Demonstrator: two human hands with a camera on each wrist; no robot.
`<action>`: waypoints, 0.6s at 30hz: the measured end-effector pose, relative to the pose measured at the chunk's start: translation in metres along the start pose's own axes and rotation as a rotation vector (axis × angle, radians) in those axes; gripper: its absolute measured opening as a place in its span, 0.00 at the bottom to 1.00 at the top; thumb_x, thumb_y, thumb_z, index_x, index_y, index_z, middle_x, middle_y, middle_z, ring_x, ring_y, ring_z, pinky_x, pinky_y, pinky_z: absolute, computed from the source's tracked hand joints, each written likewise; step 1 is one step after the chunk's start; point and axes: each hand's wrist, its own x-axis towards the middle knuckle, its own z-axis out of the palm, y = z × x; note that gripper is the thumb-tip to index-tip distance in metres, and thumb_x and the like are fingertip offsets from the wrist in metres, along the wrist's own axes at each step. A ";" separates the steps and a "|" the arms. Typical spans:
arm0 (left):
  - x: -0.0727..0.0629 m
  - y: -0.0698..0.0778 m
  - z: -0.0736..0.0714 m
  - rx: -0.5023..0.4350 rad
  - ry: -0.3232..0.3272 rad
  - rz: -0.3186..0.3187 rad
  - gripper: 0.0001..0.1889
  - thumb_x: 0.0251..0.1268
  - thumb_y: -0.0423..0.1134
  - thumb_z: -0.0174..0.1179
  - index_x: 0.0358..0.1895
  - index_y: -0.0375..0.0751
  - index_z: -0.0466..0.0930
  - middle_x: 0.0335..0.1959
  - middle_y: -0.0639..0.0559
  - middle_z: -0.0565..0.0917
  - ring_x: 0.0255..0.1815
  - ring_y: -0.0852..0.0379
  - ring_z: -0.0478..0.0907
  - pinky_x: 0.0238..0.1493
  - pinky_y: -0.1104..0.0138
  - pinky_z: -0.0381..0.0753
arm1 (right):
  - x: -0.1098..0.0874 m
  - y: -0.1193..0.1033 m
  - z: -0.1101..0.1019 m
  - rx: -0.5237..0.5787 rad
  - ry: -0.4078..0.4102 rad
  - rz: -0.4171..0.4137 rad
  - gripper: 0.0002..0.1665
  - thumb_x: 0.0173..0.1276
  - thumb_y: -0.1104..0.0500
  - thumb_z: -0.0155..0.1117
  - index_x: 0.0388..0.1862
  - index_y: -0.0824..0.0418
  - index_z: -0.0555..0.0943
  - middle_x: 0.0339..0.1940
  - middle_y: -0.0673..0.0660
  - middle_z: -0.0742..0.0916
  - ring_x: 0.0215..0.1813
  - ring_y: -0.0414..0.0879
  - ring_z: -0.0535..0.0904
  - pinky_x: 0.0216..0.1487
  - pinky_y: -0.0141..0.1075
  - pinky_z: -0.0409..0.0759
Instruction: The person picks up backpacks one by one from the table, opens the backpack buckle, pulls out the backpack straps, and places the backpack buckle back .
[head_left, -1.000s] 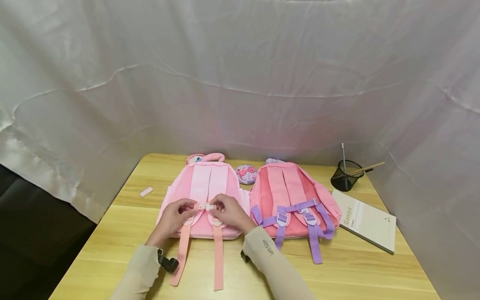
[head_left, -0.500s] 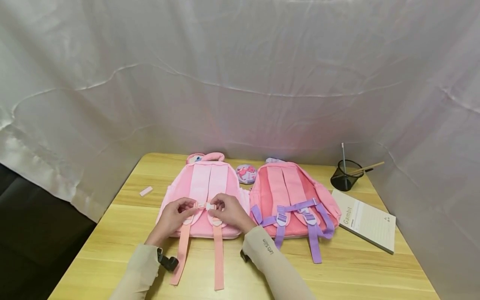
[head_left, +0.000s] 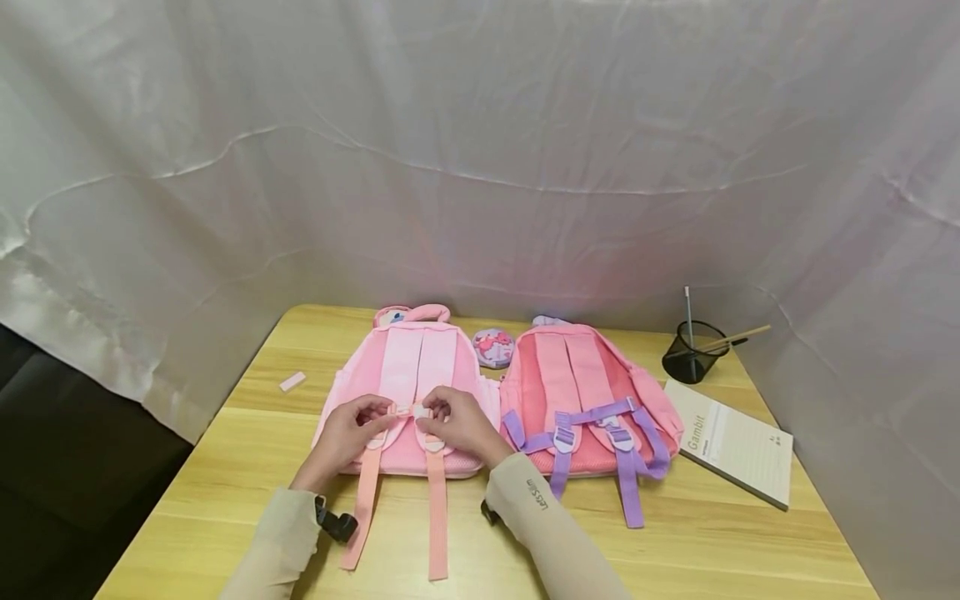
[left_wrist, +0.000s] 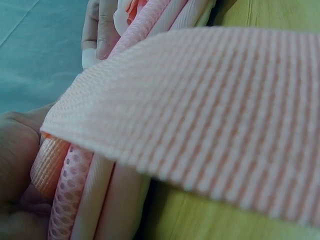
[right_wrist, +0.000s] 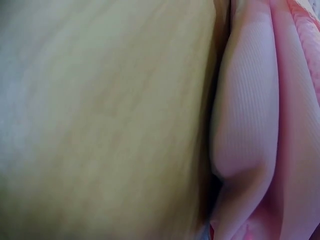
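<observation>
The pink bag [head_left: 418, 367] lies on the wooden table [head_left: 652, 550], its back panel and padded straps facing up, and both hands meet over its lower half. The left hand [head_left: 347, 433] pinches a short strap [head_left: 397, 410] between thumb and fingertips; the right hand [head_left: 459, 427] pinches the white buckle [head_left: 419, 411] on the same line — whether the buckle is joined or parted is too small to tell. Two peach tails [head_left: 437, 525] run from the bag down onto the table, one just beside the left wrist. In the left wrist view a ribbed strap fills the middle, while the right wrist view shows mostly table and the side of the bag. To the right, touching or nearly so, lies a coral bag [head_left: 573, 375] with purple straps [head_left: 607, 411] across its lower part. A round pouch [head_left: 493, 348] sits between the tops of the bags. A notepad [head_left: 738, 450] lies beside the coral bag, near a black mesh cup [head_left: 690, 358] of pencils, and a small pink eraser [head_left: 292, 382] rests left of the pink bag. A grey curtain [head_left: 480, 208] hangs behind.
</observation>
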 end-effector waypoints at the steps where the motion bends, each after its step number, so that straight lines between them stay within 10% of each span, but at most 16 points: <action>1: 0.000 0.000 0.000 0.002 0.000 -0.001 0.13 0.69 0.42 0.69 0.54 0.45 0.85 0.40 0.51 0.85 0.40 0.54 0.76 0.42 0.68 0.76 | 0.000 0.000 0.000 0.003 0.001 0.007 0.11 0.65 0.58 0.75 0.43 0.57 0.83 0.31 0.47 0.83 0.33 0.34 0.76 0.37 0.28 0.78; 18: -0.001 -0.001 0.001 0.001 0.016 0.000 0.14 0.70 0.44 0.69 0.54 0.45 0.85 0.42 0.50 0.85 0.41 0.54 0.77 0.42 0.70 0.77 | -0.001 -0.001 -0.002 -0.067 0.048 -0.093 0.09 0.64 0.62 0.71 0.44 0.57 0.85 0.40 0.51 0.85 0.43 0.41 0.74 0.47 0.32 0.74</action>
